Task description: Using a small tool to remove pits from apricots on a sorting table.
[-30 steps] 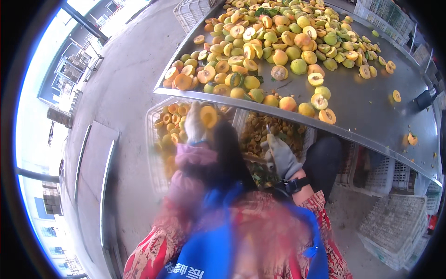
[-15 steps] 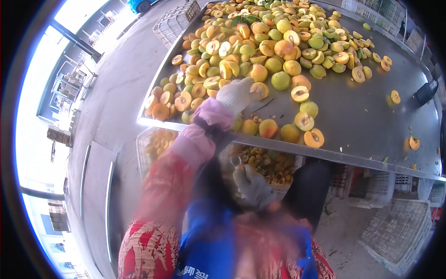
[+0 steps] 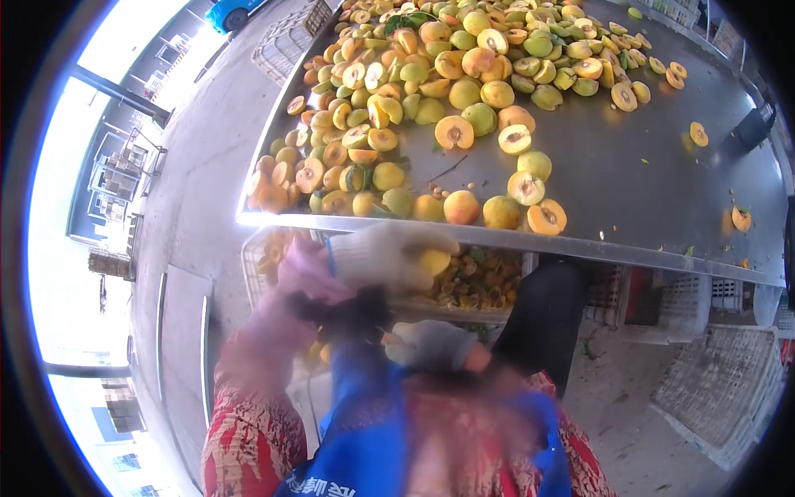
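Left hand (image 3: 373,257), gloved (blurred), gripping a yellow fruit piece (image 3: 435,262) near the metal surface (image 3: 604,178)'s front edge; right hand (image 3: 431,344), gloved, lower, grip indeterminable; fruit pile (image 3: 468,70), whole and halved, on the surface; crate (image 3: 472,316) beneath, holding fruit pieces.

Blue vehicle (image 3: 222,13) at upper left, pale plastic crates (image 3: 716,385) lower right.

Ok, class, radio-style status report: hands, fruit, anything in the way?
Left hand holding yellow fruit piece, motion-blurred. Right hand lower in view, grip unclear. Left hand partly blocking view of crate.
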